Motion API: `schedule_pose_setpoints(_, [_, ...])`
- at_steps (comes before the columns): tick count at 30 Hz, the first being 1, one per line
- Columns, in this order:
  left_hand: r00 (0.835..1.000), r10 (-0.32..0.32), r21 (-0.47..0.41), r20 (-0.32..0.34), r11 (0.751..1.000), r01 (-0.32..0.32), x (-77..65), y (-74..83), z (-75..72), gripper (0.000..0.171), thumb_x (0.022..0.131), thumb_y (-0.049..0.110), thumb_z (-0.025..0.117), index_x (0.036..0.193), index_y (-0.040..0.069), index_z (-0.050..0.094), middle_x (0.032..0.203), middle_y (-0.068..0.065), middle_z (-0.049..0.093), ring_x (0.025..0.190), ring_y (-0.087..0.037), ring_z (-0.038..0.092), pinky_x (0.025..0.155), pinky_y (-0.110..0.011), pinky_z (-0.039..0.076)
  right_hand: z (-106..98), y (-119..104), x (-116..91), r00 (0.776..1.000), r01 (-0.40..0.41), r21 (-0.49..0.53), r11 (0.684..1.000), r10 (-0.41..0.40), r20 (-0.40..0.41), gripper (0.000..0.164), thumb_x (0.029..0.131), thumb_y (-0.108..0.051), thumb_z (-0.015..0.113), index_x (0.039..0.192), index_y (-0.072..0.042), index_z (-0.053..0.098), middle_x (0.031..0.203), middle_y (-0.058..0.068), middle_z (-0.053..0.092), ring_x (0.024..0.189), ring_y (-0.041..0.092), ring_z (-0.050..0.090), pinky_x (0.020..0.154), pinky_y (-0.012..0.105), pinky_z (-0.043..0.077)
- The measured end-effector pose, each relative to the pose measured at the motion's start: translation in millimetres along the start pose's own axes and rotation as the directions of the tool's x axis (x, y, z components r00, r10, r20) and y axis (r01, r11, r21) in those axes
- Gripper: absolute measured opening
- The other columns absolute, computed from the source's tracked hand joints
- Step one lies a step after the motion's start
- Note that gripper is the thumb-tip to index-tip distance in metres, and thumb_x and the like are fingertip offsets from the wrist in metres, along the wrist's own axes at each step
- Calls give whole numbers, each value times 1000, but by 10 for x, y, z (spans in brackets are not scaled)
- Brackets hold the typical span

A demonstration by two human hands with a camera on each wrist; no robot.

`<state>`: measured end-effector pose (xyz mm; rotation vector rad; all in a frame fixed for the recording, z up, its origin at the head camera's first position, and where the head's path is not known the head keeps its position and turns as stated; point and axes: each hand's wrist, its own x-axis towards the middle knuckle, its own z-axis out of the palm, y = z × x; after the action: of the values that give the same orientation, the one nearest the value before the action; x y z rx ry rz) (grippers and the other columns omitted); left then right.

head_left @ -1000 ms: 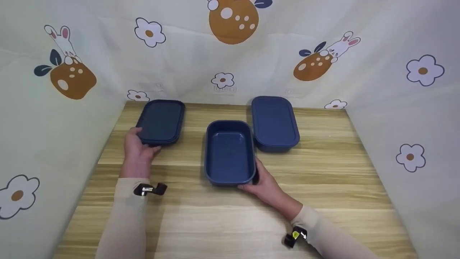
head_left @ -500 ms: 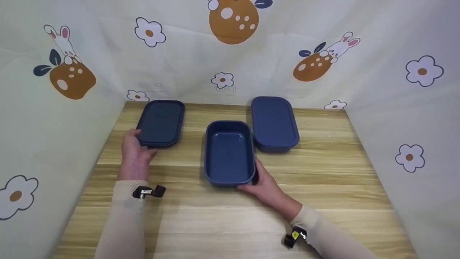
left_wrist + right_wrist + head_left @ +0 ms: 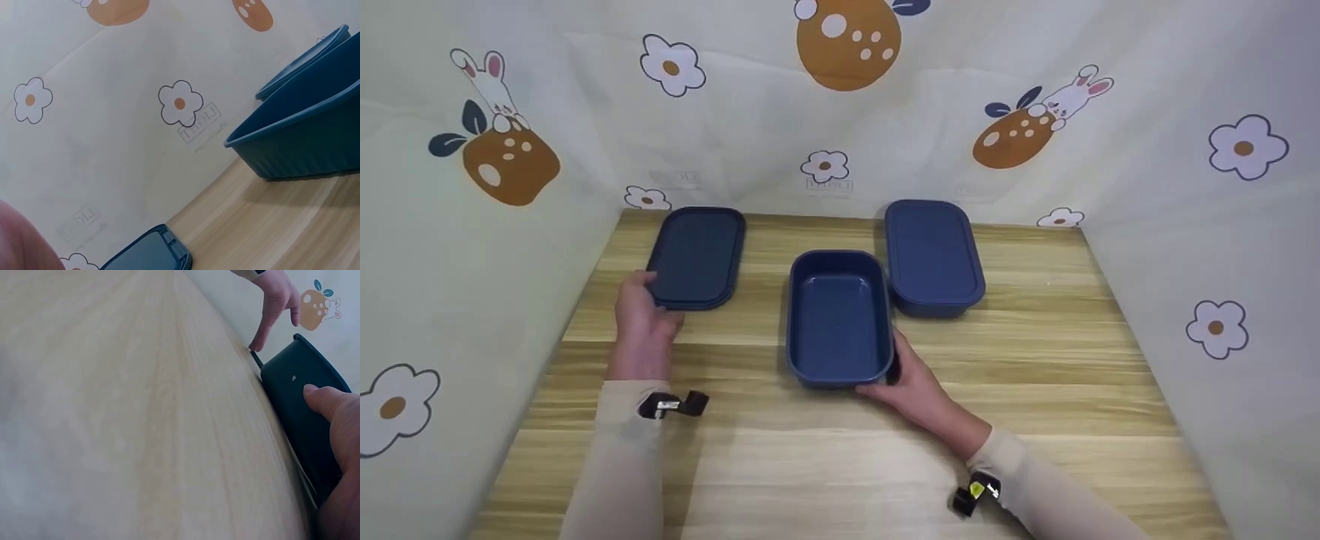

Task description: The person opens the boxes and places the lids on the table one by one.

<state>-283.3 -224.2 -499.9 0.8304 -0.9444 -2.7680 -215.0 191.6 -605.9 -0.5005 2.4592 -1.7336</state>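
A dark blue rectangular lid lies on the table at the back left. My left hand is at its near left corner, fingertips right at the left edge and the thumb spread away from the near edge. In the right wrist view that left hand has extended fingers, one tip at the lid's edge. In the middle stands an uncovered blue food container. My right hand grips its near right corner, thumb against the near wall; the other fingers are mostly hidden behind the right side.
A second blue food container with its lid on stands behind and to the right, close beside the uncovered one. Patterned cloth walls enclose the wooden table at the back and both sides.
The lid's near edge has come down flat to the table, and my left thumb has moved off it. The right hand and the uncovered container have stayed in place.
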Motion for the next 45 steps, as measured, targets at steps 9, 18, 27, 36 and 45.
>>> schedule_pose_setpoints(9, [976, 204, 312, 79, 924, -219, -46, -199, 19, 69, 112, 10, 42, 175, 3, 15, 180, -11, 18, 162, -20, 25, 131, -31, 24, -13, -5, -2, 1000, -1, -23, 1000, 1, -7, 118, 82, -22, 102, 175, -13, 31, 170, 12, 49, 155, 27, 46, 129, 47, 31])
schedule_pose_setpoints(18, [836, -168, 825, 523, 344, -448, -280, -695, -35, 65, 104, 2, 63, 162, -7, 36, 165, -33, 41, 154, -48, 42, 126, -57, 38, 2, 10, -2, 1000, -4, -14, 1000, 3, -11, 118, 82, -23, 102, 175, -14, 31, 170, 12, 49, 155, 30, 46, 129, 51, 30])
schedule_pose_setpoints(27, [743, -297, 799, 600, 175, -575, -443, -1108, -165, 112, 81, 7, 87, 170, -9, 20, 170, -36, 29, 159, -49, 33, 130, -59, 28, 2, -1, 13, 1000, 8, 42, 999, -9, 9, 119, 82, -16, 101, 176, -11, 28, 171, 11, 47, 154, 28, 47, 129, 45, 30])
schedule_pose_setpoints(36, [676, -245, 718, 695, 262, -644, -434, -1364, -176, 136, 72, 12, 102, 173, -2, 12, 173, -32, 24, 159, -43, 31, 131, -54, 22, 4, 16, 15, 1000, 27, 54, 998, -27, 9, 118, 83, -15, 100, 176, -10, 28, 173, 12, 44, 158, 29, 42, 131, 45, 28])
schedule_pose_setpoints(45, [653, -233, 692, 721, 308, -653, -434, -1429, -173, 136, 72, 10, 102, 172, -3, 10, 171, -31, 29, 156, -43, 37, 131, -54, 24, -7, 8, 7, 1000, 28, 55, 998, -29, 7, 119, 83, -18, 100, 176, -11, 27, 173, 11, 44, 159, 29, 41, 132, 49, 26])
